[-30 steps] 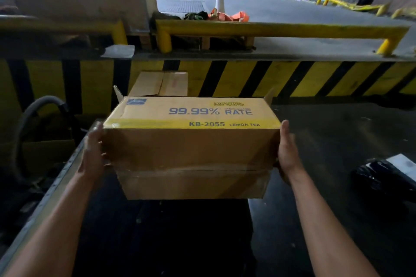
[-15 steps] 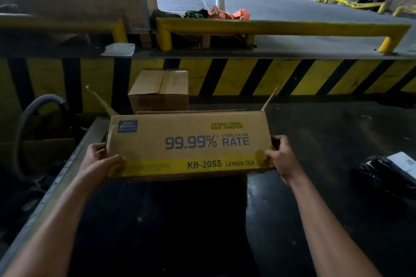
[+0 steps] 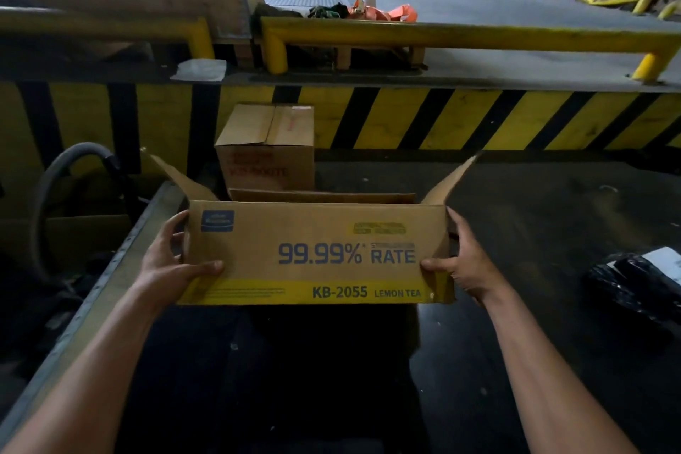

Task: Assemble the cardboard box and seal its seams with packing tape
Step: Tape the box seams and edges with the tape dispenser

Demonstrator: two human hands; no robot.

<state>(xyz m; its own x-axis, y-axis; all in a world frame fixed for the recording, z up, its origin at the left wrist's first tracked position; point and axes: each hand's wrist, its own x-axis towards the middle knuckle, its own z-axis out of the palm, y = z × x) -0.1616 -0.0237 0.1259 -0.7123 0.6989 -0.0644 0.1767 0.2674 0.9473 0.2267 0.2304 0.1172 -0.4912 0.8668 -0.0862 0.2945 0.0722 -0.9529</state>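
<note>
Box held upright at centre over the dark table, open top up, end flaps splayed toward 10 and 2 o'clock. Left hand clamped on the 9 o'clock end, right hand on the 3 o'clock end, thumbs across the printed face. Probably empty and light, stiff at corners but springy in panels; best gripped low at the end edges.

Two bare forearms entering from the lower corners, no sleeves in view, left hand ungloved, right hand ungloved, no rings, watch or wristband seen, short plain nails on both thumbs, dark trousers below, dimly lit
</note>
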